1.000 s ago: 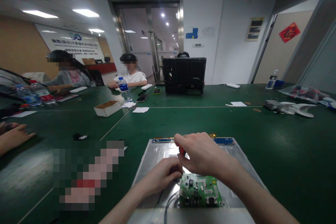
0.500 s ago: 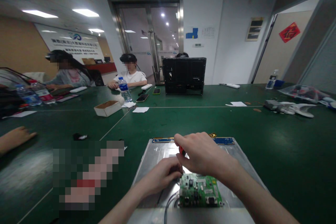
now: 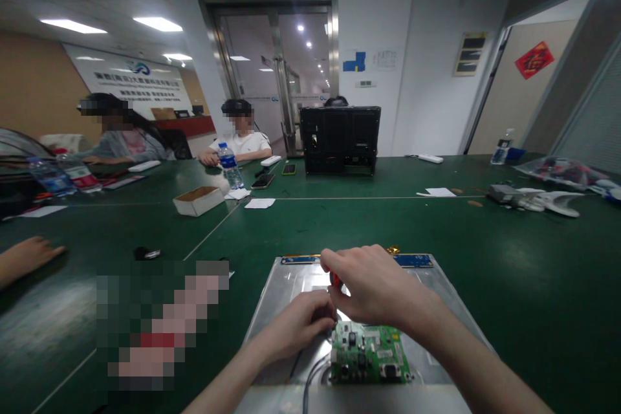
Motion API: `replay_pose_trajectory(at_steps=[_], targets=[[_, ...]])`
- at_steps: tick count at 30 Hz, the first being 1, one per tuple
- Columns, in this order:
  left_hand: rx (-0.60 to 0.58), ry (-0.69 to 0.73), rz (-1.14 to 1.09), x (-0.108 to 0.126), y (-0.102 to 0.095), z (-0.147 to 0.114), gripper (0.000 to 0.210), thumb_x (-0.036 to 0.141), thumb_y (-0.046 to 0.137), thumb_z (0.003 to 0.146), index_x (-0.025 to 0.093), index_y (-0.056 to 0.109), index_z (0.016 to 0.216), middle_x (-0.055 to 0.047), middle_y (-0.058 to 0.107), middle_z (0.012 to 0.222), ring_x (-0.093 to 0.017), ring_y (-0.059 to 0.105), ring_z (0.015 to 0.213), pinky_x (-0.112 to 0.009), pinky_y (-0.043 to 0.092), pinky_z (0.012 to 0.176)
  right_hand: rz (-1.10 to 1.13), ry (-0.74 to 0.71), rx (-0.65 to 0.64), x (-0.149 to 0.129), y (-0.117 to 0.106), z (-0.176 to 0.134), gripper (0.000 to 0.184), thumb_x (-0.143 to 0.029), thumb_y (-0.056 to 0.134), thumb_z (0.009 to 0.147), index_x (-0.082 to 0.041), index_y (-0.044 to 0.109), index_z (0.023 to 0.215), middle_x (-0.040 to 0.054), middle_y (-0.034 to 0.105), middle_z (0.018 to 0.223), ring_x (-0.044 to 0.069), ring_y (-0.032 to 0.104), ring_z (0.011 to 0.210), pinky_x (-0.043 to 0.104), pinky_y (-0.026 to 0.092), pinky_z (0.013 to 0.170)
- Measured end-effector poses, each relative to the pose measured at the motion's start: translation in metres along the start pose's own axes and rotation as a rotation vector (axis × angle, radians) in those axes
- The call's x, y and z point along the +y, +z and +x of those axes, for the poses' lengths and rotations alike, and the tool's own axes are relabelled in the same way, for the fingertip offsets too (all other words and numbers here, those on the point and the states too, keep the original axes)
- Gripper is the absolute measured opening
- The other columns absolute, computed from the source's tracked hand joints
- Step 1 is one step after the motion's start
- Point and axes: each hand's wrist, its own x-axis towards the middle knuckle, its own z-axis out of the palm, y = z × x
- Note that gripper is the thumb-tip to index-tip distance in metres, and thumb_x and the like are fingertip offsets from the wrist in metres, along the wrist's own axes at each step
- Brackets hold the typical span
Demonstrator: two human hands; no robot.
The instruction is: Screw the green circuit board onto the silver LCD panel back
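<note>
Only a seated person in grey (image 3: 121,140), far on the left, has leaned a bit more left since a second ago. My right hand (image 3: 373,281) stays bent over from above, fingers curled round a red tool (image 3: 335,279). My left hand (image 3: 310,317) stays just beside it, fingertips close together; I cannot tell if they hold anything. Nearer me, a green board (image 3: 369,352) sits on a silver panel (image 3: 272,301) on the counter (image 3: 533,272).

The grey-sleeved co-worker (image 3: 109,144) has shifted their head (image 3: 103,104) slightly leftward in view.
</note>
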Motion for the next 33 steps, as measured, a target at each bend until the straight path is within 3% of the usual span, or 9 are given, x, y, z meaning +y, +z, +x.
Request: replay_pose_trajectory(at_steps=[12, 17, 22, 33], targets=[[-0.003, 0.001, -0.008, 0.0006, 0.0003, 0.0003, 0.005, 0.021, 0.056, 0.081, 0.017, 0.059, 0.079, -0.002, 0.061, 0.08, -0.019, 0.054, 0.08, -0.026, 0.044, 0.067, 0.036, -0.014, 0.022, 0.0009, 0.0, -0.0017, 0.015, -0.02, 0.057, 0.081, -0.019, 0.057, 0.095, 0.0032, 0.071, 0.082, 0.015, 0.059, 0.062, 0.028, 0.018, 0.051], [0.021, -0.012, -0.032, 0.0017, 0.001, -0.0004, 0.004, 0.02, 0.056, 0.08, 0.018, 0.058, 0.079, -0.001, 0.061, 0.079, -0.018, 0.054, 0.076, -0.026, 0.043, 0.066, 0.04, -0.001, 0.027, 0.001, 0.0004, -0.0009, 0.01, -0.029, 0.061, 0.087, -0.021, 0.059, 0.092, 0.0023, 0.072, 0.081, 0.015, 0.061, 0.065, 0.028, 0.019, 0.052], [0.019, -0.008, -0.033, -0.0004, 0.0013, -0.0007, 0.004, 0.018, 0.058, 0.078, 0.017, 0.059, 0.081, -0.001, 0.062, 0.082, -0.018, 0.055, 0.077, -0.026, 0.043, 0.067, 0.043, -0.014, 0.008, 0.001, 0.0003, -0.0005, 0.011, -0.02, 0.058, 0.084, -0.02, 0.058, 0.095, 0.0024, 0.072, 0.085, 0.015, 0.06, 0.066, 0.028, 0.019, 0.052], [0.011, 0.049, 0.021, -0.0043, 0.0004, -0.0004, 0.007, 0.018, 0.055, 0.083, 0.017, 0.061, 0.085, -0.003, 0.063, 0.086, -0.02, 0.056, 0.083, -0.027, 0.045, 0.072, 0.005, -0.015, 0.028, 0.0012, 0.001, -0.0005, 0.016, -0.018, 0.052, 0.081, -0.019, 0.057, 0.097, 0.0041, 0.071, 0.084, 0.015, 0.056, 0.062, 0.03, 0.018, 0.051]])
